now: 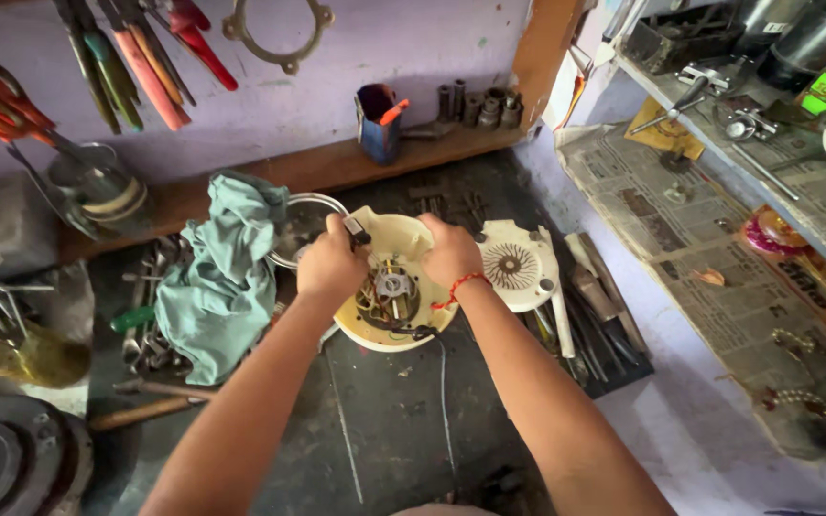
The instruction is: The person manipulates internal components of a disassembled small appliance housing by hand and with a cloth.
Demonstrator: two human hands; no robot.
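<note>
Seen from above, a person's two bare hands gripped a round cream plastic appliance housing (pixel 396 287) near the middle of a dark, cluttered workbench (pixel 384 430), its open side up and a copper-wound motor (pixel 389 291) exposed inside. The left hand (pixel 330 265) was clenched over the housing's left rim, fingers curled by a small black part at the top edge. The right hand (pixel 451 252), a red thread bracelet (pixel 463 284) at its wrist, clasped the right rim. A black cord (pixel 442 382) ran from the housing toward the bench's near edge.

Just right of the housing lay a white plastic cover with a round vented grille (pixel 513 268), and beyond it, along the bench's right edge, a heap of metal hand tools (pixel 595 315). To the left, a crumpled pale green cloth (pixel 222 287) covered more tools and partly hid a round metal bowl (pixel 300 225). A wooden-handled tool (pixel 145 413) rested at the left front.

At the back edge, a wooden ledge (pixel 336 167) carried a blue cup (pixel 378 119) and several dark metal sockets (pixel 480 105). Pliers with red and orange handles (pixel 145 67) hung on the lilac wall (pixel 384 43) above. A shelf lined with newspaper (pixel 719 277) stood to the right.
</note>
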